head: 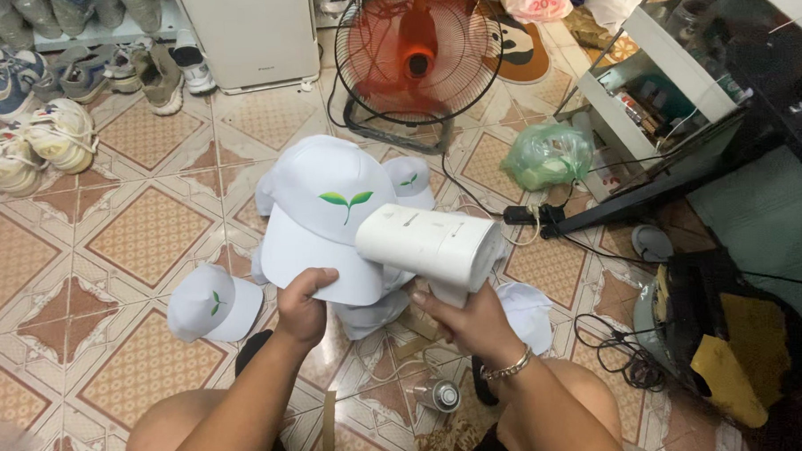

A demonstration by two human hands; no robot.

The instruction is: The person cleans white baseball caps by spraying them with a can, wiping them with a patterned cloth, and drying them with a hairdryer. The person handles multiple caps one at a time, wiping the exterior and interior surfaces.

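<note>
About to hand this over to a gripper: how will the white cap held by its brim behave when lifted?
The white cap, pinched at its brim by the left hand, keeps its shape: probably light, brim stiff. The fabric crown would likely dent if squeezed.

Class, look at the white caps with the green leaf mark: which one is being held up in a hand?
The large cap in the middle: the left hand grips its brim, while the others lie on the tiled floor.
</note>
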